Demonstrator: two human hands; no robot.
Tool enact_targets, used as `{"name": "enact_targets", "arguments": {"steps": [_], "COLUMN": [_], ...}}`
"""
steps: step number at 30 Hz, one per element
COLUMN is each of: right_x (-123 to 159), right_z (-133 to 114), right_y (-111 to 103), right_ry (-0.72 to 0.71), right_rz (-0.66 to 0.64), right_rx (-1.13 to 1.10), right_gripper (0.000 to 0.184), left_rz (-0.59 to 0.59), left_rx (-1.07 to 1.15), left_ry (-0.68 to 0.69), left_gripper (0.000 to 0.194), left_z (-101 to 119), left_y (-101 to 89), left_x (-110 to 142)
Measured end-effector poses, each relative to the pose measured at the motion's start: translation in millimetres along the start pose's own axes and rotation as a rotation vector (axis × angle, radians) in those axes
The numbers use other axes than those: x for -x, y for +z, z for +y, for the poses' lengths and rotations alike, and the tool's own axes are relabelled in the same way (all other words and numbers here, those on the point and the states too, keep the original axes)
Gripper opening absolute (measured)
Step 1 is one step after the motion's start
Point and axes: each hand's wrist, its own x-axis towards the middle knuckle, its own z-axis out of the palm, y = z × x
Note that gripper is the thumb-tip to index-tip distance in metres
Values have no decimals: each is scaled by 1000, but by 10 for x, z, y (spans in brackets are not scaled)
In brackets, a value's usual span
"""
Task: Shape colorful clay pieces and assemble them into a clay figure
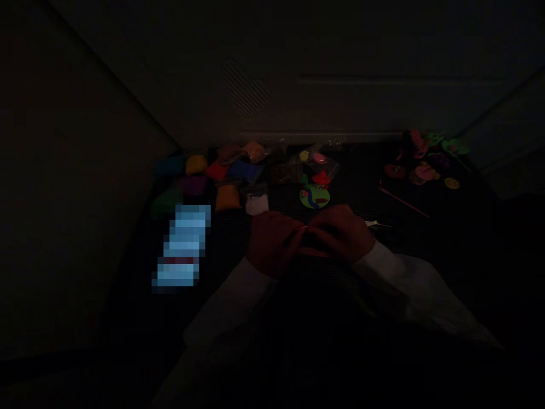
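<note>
In dim light, my left hand (272,241) and my right hand (343,233) meet above the middle of the dark table, fingers closed and pinched together. Between the fingertips shows a small red piece (302,228), which looks like modelling clay; its full shape is hidden by the fingers. Just beyond my hands lies a round green clay disc (307,200) with blue, brown and red shapes on it. A small red clay cone (321,179) stands at its far edge. Something flat and reddish (315,251) lies below my hands, too dark to name.
Several bags of coloured clay, including an orange bag (227,198) and a white bag (257,203), lie at the back left. A lit, blurred screen (183,247) is at left. Scissors (377,225), a thin pink stick (404,202) and pink clay figures (424,174) are at right.
</note>
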Motion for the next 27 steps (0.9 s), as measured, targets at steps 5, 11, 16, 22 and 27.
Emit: {"name": "enact_targets", "arguments": {"steps": [5, 11, 16, 22, 27], "right_x": [13, 33, 28, -8, -4], "right_z": [15, -2, -9, 67, 99], "right_y": [-52, -101, -119, -138, -173], "right_ry": [54, 191, 403, 566, 613], "right_rz": [39, 54, 84, 127, 116], "right_rx": [-38, -177, -484, -1050, -1266], "right_gripper": [12, 16, 17, 22, 24], "left_rz": [5, 12, 36, 74, 83], "left_rx": [-30, -45, -49, -30, -20], "left_ry": [-68, -105, -103, -98, -112], "left_gripper": [10, 12, 11, 10, 10], "left_z": [-36, -81, -81, -85, -79], "left_y": [-4, -10, -12, -12, -22], "left_x": [2, 9, 11, 13, 13]}}
